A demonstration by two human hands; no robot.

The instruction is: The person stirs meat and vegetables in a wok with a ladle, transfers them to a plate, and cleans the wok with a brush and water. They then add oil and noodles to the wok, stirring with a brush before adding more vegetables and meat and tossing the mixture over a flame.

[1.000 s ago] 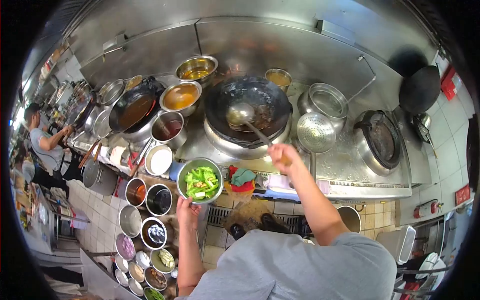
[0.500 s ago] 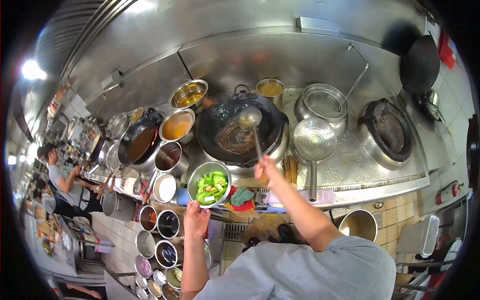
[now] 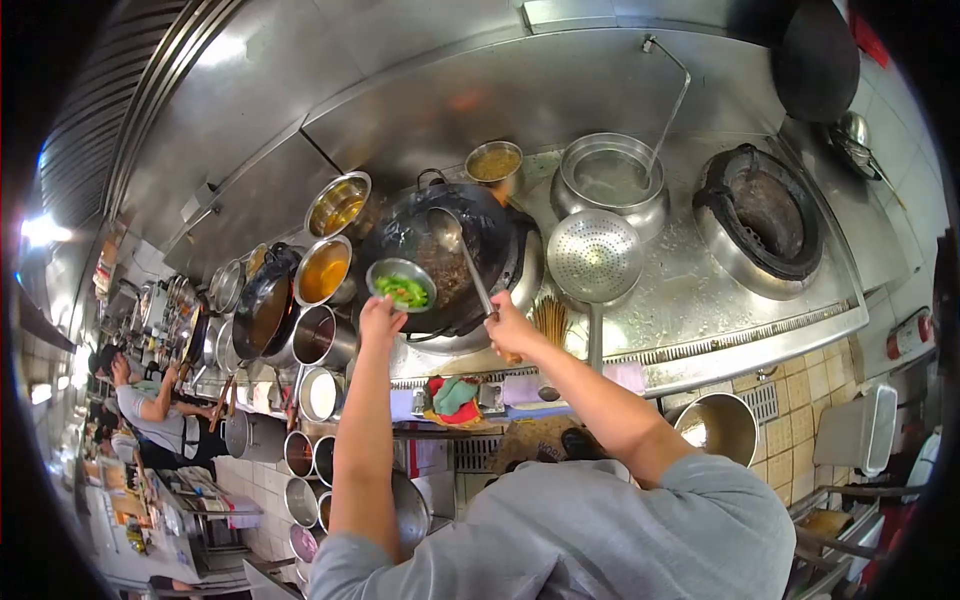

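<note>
With our left hand [image 3: 381, 318] gripping the bowl of green peppers [image 3: 401, 286] over the wok [image 3: 445, 255] and our right hand [image 3: 507, 327] closed on the ladle [image 3: 446, 232], we risk hot oil spattering.

A small steel bowl [image 3: 401, 283] of cut green peppers sat tilted over the black wok's [image 3: 445, 255] left rim; a long-handled ladle [image 3: 455, 245] dipped inside.

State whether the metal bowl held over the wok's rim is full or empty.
Not empty: the metal bowl, gripped by the left hand at the wok, holds green vegetable pieces.
</note>
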